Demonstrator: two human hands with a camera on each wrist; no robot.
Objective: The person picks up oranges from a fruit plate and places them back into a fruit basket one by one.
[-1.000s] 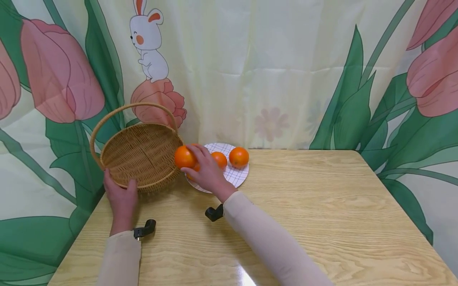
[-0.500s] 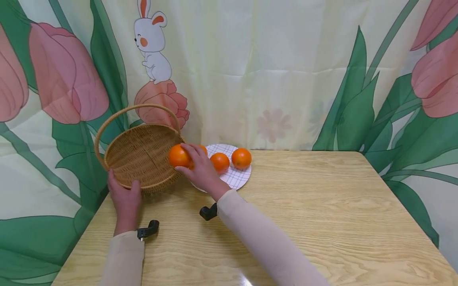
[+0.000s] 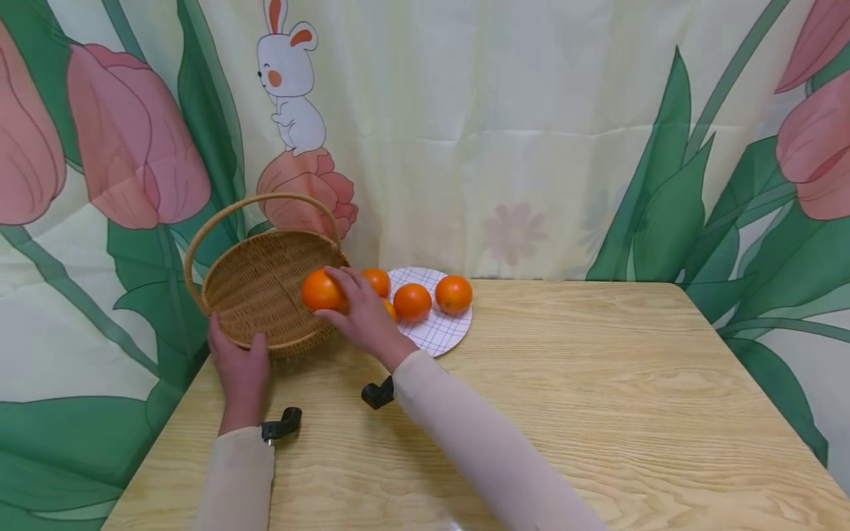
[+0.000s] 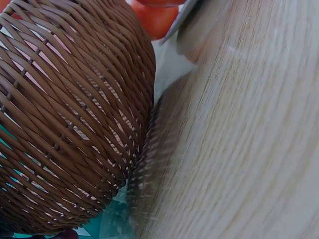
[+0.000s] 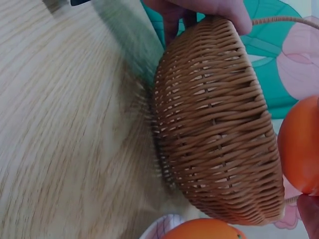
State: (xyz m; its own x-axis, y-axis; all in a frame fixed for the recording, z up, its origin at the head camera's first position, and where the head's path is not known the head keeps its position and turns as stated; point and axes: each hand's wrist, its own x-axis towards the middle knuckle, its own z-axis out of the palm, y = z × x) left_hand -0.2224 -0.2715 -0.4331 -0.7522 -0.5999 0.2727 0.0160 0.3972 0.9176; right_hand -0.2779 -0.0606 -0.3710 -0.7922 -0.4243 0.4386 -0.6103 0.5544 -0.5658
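Note:
My left hand (image 3: 240,372) grips the near left rim of a woven wicker basket (image 3: 262,276) with a tall arched handle. The basket's inside shows no contents. My right hand (image 3: 372,321) holds an orange (image 3: 322,289) between thumb and fingers, over the basket's right side in the head view. In the right wrist view the held orange (image 5: 300,149) appears right at the rim, with a thumb tip below it. Several other oranges (image 3: 412,303) lie on a round white plate with a grid pattern (image 3: 443,338), just right of the basket.
Everything stands on a light wooden table (image 3: 564,391), with the basket and plate toward its back. Behind hangs a curtain (image 3: 531,147) printed with tulips and a rabbit. Each wrist wears a black camera mount (image 3: 284,422).
My right hand has carried the orange leftward from above the plate to over the basket's right side. My left hand keeps its grip on the rim. The whole head view has shifted slightly.

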